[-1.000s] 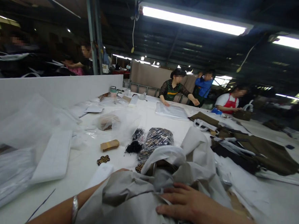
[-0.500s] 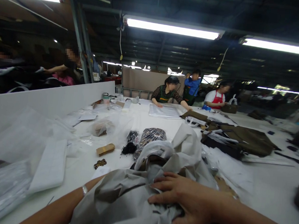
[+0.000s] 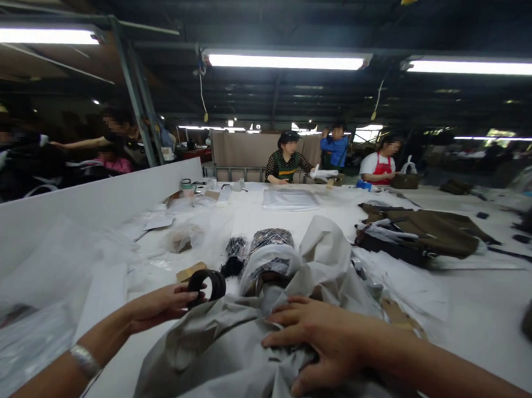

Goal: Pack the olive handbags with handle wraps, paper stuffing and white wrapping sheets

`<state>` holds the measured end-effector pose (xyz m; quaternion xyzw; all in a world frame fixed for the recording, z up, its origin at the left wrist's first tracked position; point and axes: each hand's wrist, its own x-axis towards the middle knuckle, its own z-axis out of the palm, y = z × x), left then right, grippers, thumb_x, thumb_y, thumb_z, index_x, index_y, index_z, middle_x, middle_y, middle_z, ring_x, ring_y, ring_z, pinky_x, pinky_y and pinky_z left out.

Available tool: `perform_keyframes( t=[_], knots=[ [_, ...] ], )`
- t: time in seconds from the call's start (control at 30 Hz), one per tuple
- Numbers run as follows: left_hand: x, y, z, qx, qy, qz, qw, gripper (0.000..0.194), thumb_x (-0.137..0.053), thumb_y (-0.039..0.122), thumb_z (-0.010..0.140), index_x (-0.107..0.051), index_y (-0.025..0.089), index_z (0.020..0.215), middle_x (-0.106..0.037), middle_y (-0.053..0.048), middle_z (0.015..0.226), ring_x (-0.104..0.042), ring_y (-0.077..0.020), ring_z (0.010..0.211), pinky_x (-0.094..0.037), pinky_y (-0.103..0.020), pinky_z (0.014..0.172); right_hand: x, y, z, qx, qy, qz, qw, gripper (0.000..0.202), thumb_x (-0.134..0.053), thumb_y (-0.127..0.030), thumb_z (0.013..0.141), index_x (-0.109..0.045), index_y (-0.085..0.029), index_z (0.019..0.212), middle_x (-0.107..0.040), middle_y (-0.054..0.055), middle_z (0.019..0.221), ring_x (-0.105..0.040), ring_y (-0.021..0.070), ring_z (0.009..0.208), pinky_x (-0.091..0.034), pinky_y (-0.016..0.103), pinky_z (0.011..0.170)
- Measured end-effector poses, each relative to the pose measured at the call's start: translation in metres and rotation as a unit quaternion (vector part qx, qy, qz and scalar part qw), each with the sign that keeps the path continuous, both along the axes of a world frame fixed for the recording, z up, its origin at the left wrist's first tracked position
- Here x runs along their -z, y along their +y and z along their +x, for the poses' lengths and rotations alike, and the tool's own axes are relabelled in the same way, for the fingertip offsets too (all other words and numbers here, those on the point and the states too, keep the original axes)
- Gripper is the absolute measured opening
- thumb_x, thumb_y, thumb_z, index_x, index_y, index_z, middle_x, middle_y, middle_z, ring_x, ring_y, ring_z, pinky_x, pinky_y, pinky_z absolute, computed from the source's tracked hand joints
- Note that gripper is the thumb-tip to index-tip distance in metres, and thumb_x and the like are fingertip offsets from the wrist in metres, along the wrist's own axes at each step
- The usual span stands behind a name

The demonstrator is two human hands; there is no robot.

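My left hand (image 3: 169,304) is closed on the edge of a dark ring-shaped roll (image 3: 218,285), held up just above the left side of the grey cloth. White shows through its hole. My right hand (image 3: 311,340) lies spread on the bunched grey cloth (image 3: 211,352), pressing on it with nothing gripped. A pale curved band (image 3: 274,253), like a wrapped handle, rises from the cloth's far side. Close behind stand a clear bag of small patterned pieces (image 3: 270,238) and a heap of small black pieces (image 3: 232,265). A tan paper bundle (image 3: 190,271) lies partly behind the roll.
Clear plastic sheets (image 3: 27,340) cover the table's left side, beside a low white partition (image 3: 91,182). Olive bags (image 3: 426,230) lie at right, near white papers (image 3: 400,285). Across the table, a co-worker in a dotted top (image 3: 286,164) sits behind stacked clear plastic (image 3: 290,200).
My left hand has come out from behind the grey cloth, holding the dark roll. My right hand stays on the cloth. The co-worker opposite has sat up and lifted a white-handled item.
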<state>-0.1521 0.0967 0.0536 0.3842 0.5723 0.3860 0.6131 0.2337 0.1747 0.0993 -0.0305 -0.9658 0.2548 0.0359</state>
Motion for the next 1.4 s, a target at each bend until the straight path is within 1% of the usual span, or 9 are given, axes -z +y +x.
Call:
perform_keyframes(
  t=[0.13,0.37,0.57,0.77,0.87,1.0,1.1,1.3,1.4],
  knots=[
    [-0.019,-0.012,-0.009,0.003,0.008,-0.01,1.0,0.047,-0.082,0.043,0.08,-0.071,0.015,0.116,-0.071,-0.013,0.124,-0.065,-0.0263,0.118,-0.053,-0.034,0.099,0.002,0.0,0.002,-0.006,0.011,0.008,1.0,0.071,-0.075,-0.05,0.081,-0.053,-0.029,0.146,-0.06,0.013,0.142,-0.055,0.0305,0.131,-0.028,0.049,0.117],
    [-0.06,-0.012,-0.005,-0.135,0.095,0.113,0.98,0.059,-0.086,0.047,0.074,-0.07,0.017,0.121,-0.072,-0.012,0.126,-0.063,-0.0303,0.123,-0.05,-0.038,0.107,-0.005,0.003,0.001,0.005,-0.001,0.029,1.0,0.069,-0.073,-0.052,0.082,-0.055,-0.027,0.145,-0.049,0.015,0.153,-0.05,0.0337,0.137,-0.032,0.052,0.116],
    [-0.1,-0.023,0.065,-0.204,0.239,0.272,0.909,0.066,-0.09,0.051,0.06,-0.074,0.025,0.119,-0.077,-0.001,0.118,-0.063,-0.0351,0.122,-0.047,-0.046,0.112,-0.016,0.01,-0.018,-0.008,-0.049,0.054,0.997,0.059,-0.07,-0.048,0.089,-0.059,-0.022,0.141,-0.055,0.016,0.147,-0.053,0.0326,0.135,-0.039,0.048,0.113],
    [-0.067,-0.027,0.146,-0.041,0.441,0.436,0.784,0.03,-0.068,0.04,0.087,-0.078,0.03,0.113,-0.077,-0.001,0.115,-0.073,-0.0298,0.106,-0.055,-0.041,0.102,-0.012,0.006,-0.022,0.022,-0.017,0.122,0.992,0.051,-0.069,-0.044,0.09,-0.063,-0.022,0.136,-0.067,0.011,0.131,-0.065,0.0262,0.114,-0.051,0.036,0.097],
    [-0.041,-0.018,0.151,-0.024,0.461,0.425,0.778,0.031,-0.063,0.035,0.092,-0.075,0.027,0.119,-0.077,-0.004,0.117,-0.073,-0.03,0.106,-0.058,-0.039,0.096,-0.016,-0.006,-0.003,0.034,-0.026,0.178,0.983,0.044,-0.067,-0.043,0.093,-0.065,-0.023,0.132,-0.071,0.01,0.12,-0.067,0.0257,0.106,-0.053,0.034,0.089],
    [-0.011,-0.014,0.142,0.018,0.465,0.422,0.778,0.033,-0.057,0.027,0.094,-0.075,0.027,0.121,-0.076,-0.005,0.12,-0.074,-0.0275,0.105,-0.057,-0.037,0.098,-0.029,-0.025,0.028,0.051,-0.03,0.225,0.973,0.019,-0.061,-0.017,0.094,-0.071,-0.023,0.109,-0.075,0.002,0.104,-0.07,0.0189,0.09,-0.051,0.025,0.071],
    [0.003,-0.018,0.14,0.057,0.468,0.442,0.763,0.036,-0.05,0.026,0.097,-0.072,0.026,0.126,-0.073,-0.006,0.126,-0.072,-0.0262,0.11,-0.056,-0.037,0.102,-0.037,-0.034,0.043,0.076,0.048,0.274,0.958,0.015,-0.058,-0.013,0.095,-0.07,-0.019,0.101,-0.076,0.001,0.1,-0.07,0.0172,0.081,-0.05,0.025,0.062],
    [-0.004,-0.021,0.145,0.121,0.412,0.407,0.806,0.04,-0.047,0.027,0.096,-0.071,0.034,0.127,-0.069,-0.001,0.133,-0.066,-0.0273,0.119,-0.05,-0.039,0.108,-0.06,-0.027,0.042,0.224,0.345,0.255,0.875,0.027,-0.048,-0.007,0.097,-0.069,-0.017,0.11,-0.076,0.005,0.106,-0.072,0.0138,0.094,-0.054,0.021,0.082],
    [-0.017,-0.012,0.144,0.142,0.321,0.323,0.879,0.025,-0.065,0.038,0.083,-0.081,0.033,0.101,-0.078,-0.003,0.109,-0.068,-0.032,0.109,-0.055,-0.039,0.098,-0.058,-0.007,0.022,0.28,0.321,0.274,0.862,0.03,-0.049,-0.006,0.095,-0.071,-0.019,0.11,-0.076,0.005,0.11,-0.072,0.0155,0.097,-0.054,0.023,0.082]
  ],
)
